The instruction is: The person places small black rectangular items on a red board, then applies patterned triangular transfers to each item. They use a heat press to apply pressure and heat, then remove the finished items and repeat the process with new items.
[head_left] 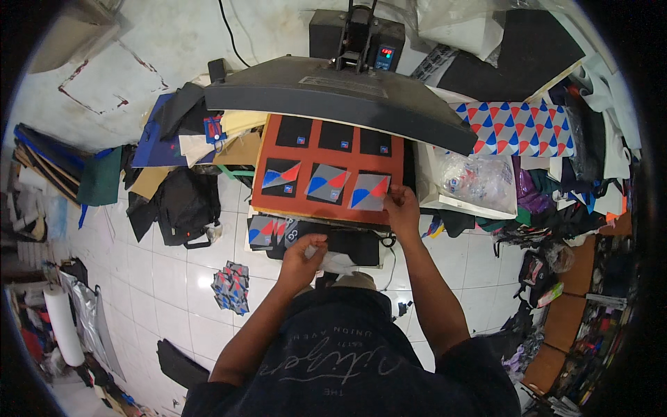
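A heat press with its dark upper plate (333,94) raised stands in front of me. On its red-brown pad (309,149) lie two rows of black rectangular pieces. The far row, such as this black piece (336,135), bears small blue-and-red emblems. On the near row lie grey, blue and red printed pieces, one of them a printed piece (368,192) at the right. My right hand (403,208) pinches that one's right edge. My left hand (304,260) is closed with fingers curled, beside a whitish translucent film (339,263); whether it grips the film is unclear.
More printed pieces (262,231) lie on a ledge below the pad. A stack of printed pieces (231,286) is on the tiled floor. A white box (479,207) with plastic-wrapped contents stands right, below a patterned sheet (517,128). A black bag (187,206) sits left.
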A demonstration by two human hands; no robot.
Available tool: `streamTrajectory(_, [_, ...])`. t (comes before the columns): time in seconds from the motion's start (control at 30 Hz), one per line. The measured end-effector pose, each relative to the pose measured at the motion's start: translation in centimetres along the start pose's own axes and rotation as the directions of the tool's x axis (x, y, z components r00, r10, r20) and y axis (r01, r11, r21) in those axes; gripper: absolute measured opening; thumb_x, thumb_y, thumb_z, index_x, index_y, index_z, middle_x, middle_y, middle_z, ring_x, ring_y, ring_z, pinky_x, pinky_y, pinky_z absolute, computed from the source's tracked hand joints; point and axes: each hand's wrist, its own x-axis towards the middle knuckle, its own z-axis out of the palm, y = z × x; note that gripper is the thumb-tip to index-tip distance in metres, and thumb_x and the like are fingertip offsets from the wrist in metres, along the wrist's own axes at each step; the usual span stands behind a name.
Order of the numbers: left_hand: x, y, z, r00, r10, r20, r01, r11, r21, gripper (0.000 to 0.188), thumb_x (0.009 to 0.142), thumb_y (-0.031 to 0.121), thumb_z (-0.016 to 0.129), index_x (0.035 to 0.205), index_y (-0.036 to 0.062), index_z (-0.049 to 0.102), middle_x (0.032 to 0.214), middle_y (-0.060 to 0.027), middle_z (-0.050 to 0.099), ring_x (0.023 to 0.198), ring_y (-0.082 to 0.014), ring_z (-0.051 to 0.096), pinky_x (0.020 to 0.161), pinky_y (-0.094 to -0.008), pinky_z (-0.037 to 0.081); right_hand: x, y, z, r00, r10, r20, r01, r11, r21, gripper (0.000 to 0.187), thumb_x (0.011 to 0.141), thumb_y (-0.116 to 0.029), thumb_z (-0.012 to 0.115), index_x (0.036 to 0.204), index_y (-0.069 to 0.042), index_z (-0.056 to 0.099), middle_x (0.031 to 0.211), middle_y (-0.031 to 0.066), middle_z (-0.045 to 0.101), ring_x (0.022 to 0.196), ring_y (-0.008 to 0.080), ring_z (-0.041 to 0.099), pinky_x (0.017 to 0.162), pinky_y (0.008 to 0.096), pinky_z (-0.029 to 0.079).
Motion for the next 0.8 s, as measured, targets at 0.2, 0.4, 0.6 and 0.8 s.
streamTrajectory(0.2, [-2.1, -1.8, -2.1, 0.996, -0.085, 0.016, 0.08, 0.979, 0.187, 0.023, 0.087, 0.012, 0.067, 0.107, 0.0014, 0.064, 0.094, -0.0075, 0.066, 0.089, -0.0146, 0.061, 0.08, -0.0275, 0.048, 1.7, 1.5, 0.0, 0.98, -0.15, -0.13, 0.111, 0.956, -0.272, 0.025, 0.082, -0.011, 0.07, 0.102, 0.0, 0.059, 0.082, 0.0106, 0.066, 0.072, 0.0203, 0.064, 0.066, 0.0316, 0.05])
streamTrajectory(0.4, [-3.8, -3.2, -3.1, 0.974, -0.226, -0.005, 0.224, 0.962, 0.158, 0.024, 0.087, 0.01, 0.066, 0.109, -0.0002, 0.063, 0.095, -0.0072, 0.064, 0.092, -0.0155, 0.059, 0.083, -0.0289, 0.047, 0.2, -1.2, -0.7, 0.97, -0.229, -0.081, 0.134, 0.783, -0.607, 0.027, 0.082, -0.02, 0.069, 0.103, -0.006, 0.063, 0.096, 0.0134, 0.06, 0.089, 0.0308, 0.061, 0.076, 0.041, 0.05])
streamTrajectory(0.6, [-3.8, -4.7, -3.8, 0.981, -0.195, -0.008, 0.195, 0.98, 0.037, 0.025, 0.087, 0.009, 0.065, 0.109, -0.0009, 0.063, 0.093, -0.0061, 0.063, 0.088, -0.0137, 0.059, 0.079, -0.0258, 0.047, -1.2, -0.4, 0.3, 0.851, -0.499, 0.16, 0.455, 0.551, -0.7, 0.035, 0.082, -0.028, 0.069, 0.111, -0.008, 0.065, 0.1, 0.0144, 0.054, 0.094, 0.0328, 0.056, 0.077, 0.0446, 0.047])
streamTrajectory(0.8, [-3.3, -3.3, -4.3, 0.973, -0.23, -0.021, 0.231, 0.969, 0.087, 0.022, 0.086, 0.006, 0.064, 0.108, 0.0004, 0.063, 0.093, -0.004, 0.062, 0.087, -0.0126, 0.058, 0.078, -0.0251, 0.047, -2.4, 0.2, 0.8, 0.895, -0.417, 0.159, 0.403, 0.602, -0.689, 0.041, 0.084, -0.034, 0.067, 0.117, -0.009, 0.063, 0.113, 0.0161, 0.051, 0.1, 0.0344, 0.054, 0.075, 0.0477, 0.044])
